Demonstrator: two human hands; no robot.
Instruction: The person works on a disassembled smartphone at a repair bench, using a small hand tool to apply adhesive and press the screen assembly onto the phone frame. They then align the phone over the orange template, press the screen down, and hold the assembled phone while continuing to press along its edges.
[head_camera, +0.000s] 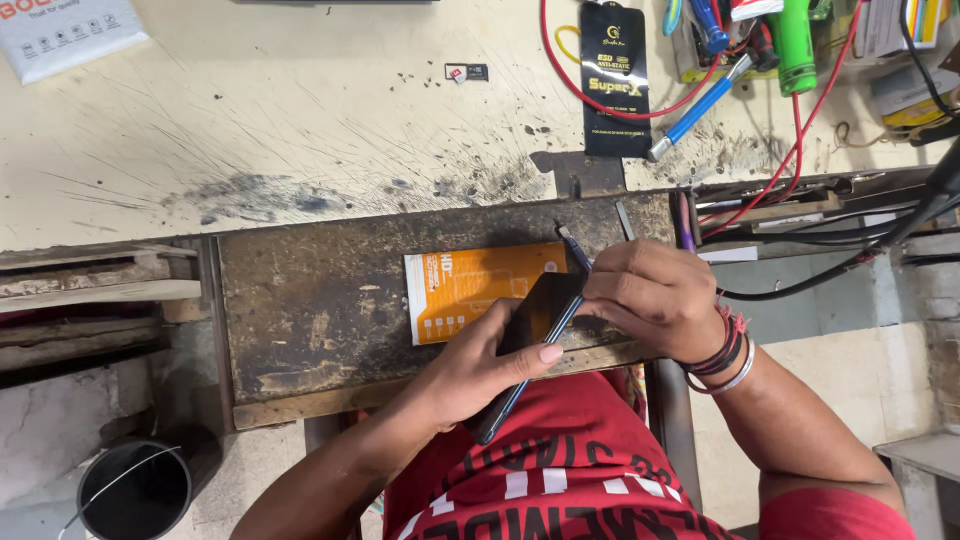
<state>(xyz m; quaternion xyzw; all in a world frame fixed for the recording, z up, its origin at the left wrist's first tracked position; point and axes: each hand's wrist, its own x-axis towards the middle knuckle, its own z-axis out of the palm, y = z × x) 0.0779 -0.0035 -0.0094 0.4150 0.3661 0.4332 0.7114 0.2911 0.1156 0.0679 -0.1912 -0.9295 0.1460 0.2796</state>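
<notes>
Wood: scarred brown pull-out work board (300, 320) bears an orange-and-white printed packet (470, 290).
Phone: dark slim rectangular phone (530, 345) tilted on edge over my lap, case not visibly parted.
Left hand (480, 365): clamped around its lower half.
Right hand (650, 300): pinching thin blue-grey metal pry tool (575, 250) against phone's upper edge.
Progress: judged early; prying remains.

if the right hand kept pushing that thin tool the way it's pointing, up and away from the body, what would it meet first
Probably the far edge of the dark worn work board, then the metal bracket on the scratched bench. The right hand aims its thin tool up-left; depth is unclear.
</notes>
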